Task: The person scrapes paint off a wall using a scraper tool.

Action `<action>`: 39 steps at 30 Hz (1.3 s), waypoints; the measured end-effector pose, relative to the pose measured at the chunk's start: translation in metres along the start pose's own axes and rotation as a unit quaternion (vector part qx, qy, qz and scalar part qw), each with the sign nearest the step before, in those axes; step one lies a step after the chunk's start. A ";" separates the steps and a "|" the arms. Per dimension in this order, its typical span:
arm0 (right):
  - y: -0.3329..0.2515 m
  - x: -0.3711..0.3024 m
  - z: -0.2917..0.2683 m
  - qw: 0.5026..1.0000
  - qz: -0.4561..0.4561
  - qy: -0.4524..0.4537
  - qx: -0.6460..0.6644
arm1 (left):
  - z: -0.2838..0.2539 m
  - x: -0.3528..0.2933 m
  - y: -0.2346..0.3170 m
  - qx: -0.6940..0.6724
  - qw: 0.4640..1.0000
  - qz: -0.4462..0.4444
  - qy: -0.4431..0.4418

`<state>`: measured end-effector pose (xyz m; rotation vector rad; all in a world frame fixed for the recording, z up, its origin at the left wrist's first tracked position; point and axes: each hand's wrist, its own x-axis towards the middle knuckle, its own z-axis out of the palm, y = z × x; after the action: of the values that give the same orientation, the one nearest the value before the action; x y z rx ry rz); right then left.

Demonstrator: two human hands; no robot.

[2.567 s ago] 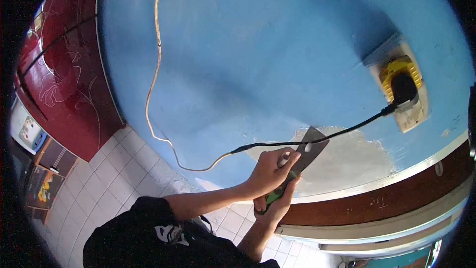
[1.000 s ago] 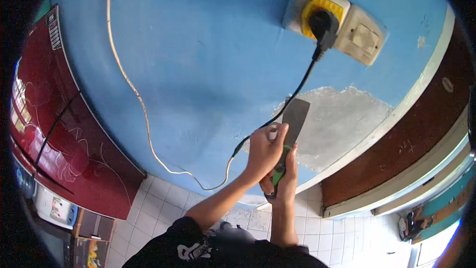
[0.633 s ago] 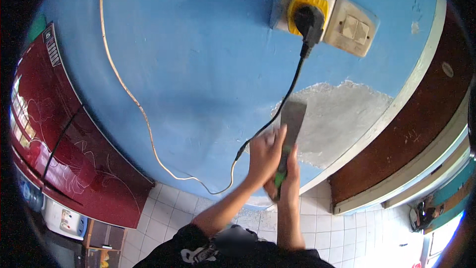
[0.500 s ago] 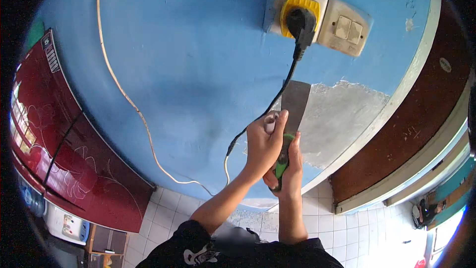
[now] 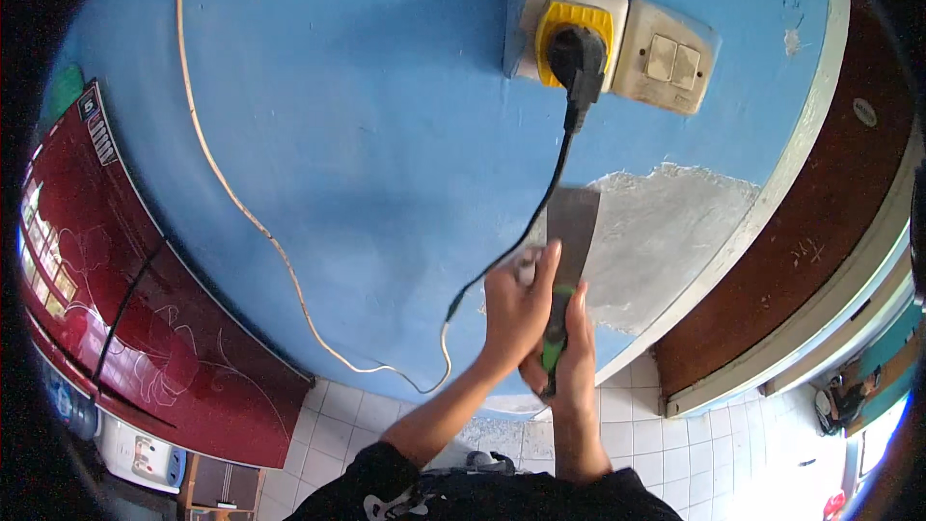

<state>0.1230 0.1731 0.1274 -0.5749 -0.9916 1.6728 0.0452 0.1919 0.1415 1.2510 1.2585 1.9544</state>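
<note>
A putty knife with a wide dark-grey blade and a green-and-black handle points up in front of the wall. My right hand is closed round its handle, the thumb lying along the handle near the blade. Beside it, my left hand has its fingers curled, its thumb against the blade's left edge. Something small and whitish shows at those curled fingers, too unclear to name. Behind the blade, a rough grey patch of bare plaster breaks the blue paint of the wall.
A black plug sits in a yellow-rimmed wall socket, next to a double light switch. Its cord hangs close to the blade and joins a white cable. A dark-red glossy panel stands left, a brown door right.
Both hands and the putty knife sit slightly lower in the picture, with the blade top farther from the plug. The view has shifted a little. Both hands keep their hold.
</note>
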 end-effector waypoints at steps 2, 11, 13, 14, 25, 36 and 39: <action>0.024 -0.017 -0.011 0.998 -0.022 0.066 0.002 | 0.000 -0.021 -0.015 0.020 1.000 0.007 0.022; 0.018 -0.008 -0.020 1.000 0.021 0.022 0.006 | 0.004 -0.011 -0.016 -0.005 0.999 -0.041 0.000; 0.015 -0.026 -0.018 0.998 0.038 0.039 0.029 | 0.004 -0.028 -0.019 -0.016 0.999 -0.046 -0.003; 0.013 -0.029 -0.013 0.996 0.033 0.073 0.029 | 0.006 -0.029 -0.016 -0.002 1.000 -0.018 0.002; 0.010 -0.025 -0.015 0.998 0.026 0.056 0.030 | 0.008 -0.031 -0.021 -0.046 0.999 -0.022 -0.009; 0.007 -0.025 -0.027 0.999 0.023 0.010 -0.022 | 0.014 -0.034 -0.027 -0.038 0.998 -0.047 0.024; 0.000 -0.023 -0.030 0.997 0.066 0.037 0.003 | 0.017 -0.028 -0.020 -0.036 0.998 -0.048 0.032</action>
<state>0.1538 0.1618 0.1086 -0.7061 -0.9125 1.7560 0.0712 0.1865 0.1145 1.0812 1.2429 1.9678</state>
